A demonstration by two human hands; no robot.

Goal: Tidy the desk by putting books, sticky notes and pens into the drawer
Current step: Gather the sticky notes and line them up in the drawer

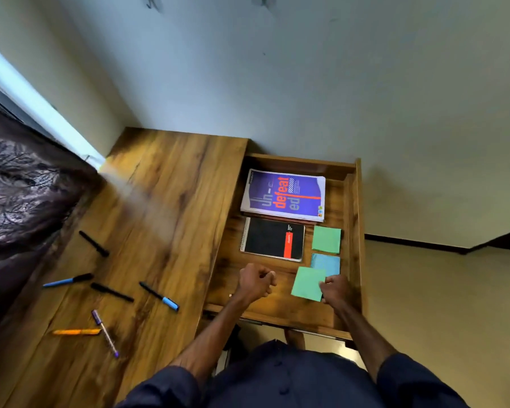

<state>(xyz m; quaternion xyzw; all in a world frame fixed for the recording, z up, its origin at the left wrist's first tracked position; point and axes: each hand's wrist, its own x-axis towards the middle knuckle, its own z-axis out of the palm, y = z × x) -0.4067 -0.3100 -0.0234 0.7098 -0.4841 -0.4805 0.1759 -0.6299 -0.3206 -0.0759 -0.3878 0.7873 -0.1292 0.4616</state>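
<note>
Six slim plastic pens (112,292), variously angled, lie scattered near the brown wooden desk's (171,201) front-left, left of the open wooden drawer (355,231). The left hand (256,279), curled and empty, is nearer them. The right hand (334,287) pinches a green square sticky-note pad (306,285) at the drawer's front-right.

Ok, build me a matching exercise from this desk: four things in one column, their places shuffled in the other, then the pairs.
1. purple book
2. black notebook
3. orange pen
4. near green sticky pad

A. on the desk top
B. held by the right hand
C. back of the drawer
D. drawer middle, left side

Pairs: 1-C; 2-D; 3-A; 4-B.
</note>
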